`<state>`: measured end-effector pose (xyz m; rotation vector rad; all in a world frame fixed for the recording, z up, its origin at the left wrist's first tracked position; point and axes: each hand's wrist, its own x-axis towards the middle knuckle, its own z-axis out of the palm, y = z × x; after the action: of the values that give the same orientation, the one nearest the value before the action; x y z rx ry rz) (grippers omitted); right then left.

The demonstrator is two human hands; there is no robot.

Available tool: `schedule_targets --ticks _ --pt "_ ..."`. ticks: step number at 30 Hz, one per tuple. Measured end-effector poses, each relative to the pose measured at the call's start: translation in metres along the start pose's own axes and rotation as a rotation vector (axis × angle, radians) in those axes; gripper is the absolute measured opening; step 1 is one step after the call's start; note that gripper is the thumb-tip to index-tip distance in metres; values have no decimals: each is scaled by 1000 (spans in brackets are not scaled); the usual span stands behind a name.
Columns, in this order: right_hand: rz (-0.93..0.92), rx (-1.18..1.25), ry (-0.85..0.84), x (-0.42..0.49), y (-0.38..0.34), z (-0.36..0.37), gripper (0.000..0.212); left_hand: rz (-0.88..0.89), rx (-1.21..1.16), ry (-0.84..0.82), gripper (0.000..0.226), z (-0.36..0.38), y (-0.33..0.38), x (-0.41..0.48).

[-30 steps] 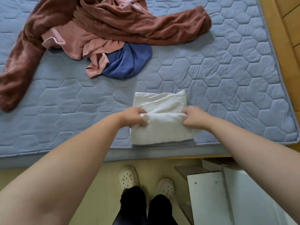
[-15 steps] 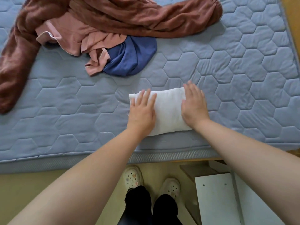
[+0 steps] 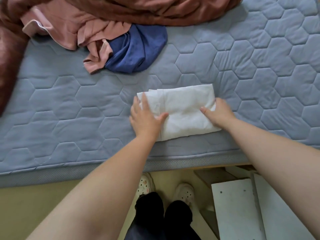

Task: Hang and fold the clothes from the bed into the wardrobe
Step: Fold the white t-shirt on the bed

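White cloth lies folded into a compact rectangle on the bed, close to its near edge, right of middle. That spot is probably chosen because it is flat and within easy reach of the standing person.

Left hand lies on the cloth's left end, fingers straight and thumb spread over the top. It grips nothing and presses down, likely to keep the layers from springing apart. Right hand grasps the right end, thumb on top and fingers bent over the edge. Whether they reach underneath is hidden.

One hand at each end looks like setup for lifting the bundle whole without undoing the fold. Folding of this piece seems done; carrying it to the wardrobe is not. Wardrobe not in view.

Unsorted pile sits toward the far-left corner: brown garment across the far edge, pink top under it, blue cloth touching the pink one. All well apart from the white cloth, so they don't interfere.
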<state>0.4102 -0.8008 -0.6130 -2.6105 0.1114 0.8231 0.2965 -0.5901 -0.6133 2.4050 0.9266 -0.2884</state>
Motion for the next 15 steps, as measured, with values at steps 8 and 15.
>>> schedule_targets --ticks 8,15 --pt "422 837 -317 -21 -15 -5 46 -520 -779 -373 62 -12 -18 2" --pt "441 881 -442 -68 -36 -62 19 -515 -886 -457 43 -65 17 -6"
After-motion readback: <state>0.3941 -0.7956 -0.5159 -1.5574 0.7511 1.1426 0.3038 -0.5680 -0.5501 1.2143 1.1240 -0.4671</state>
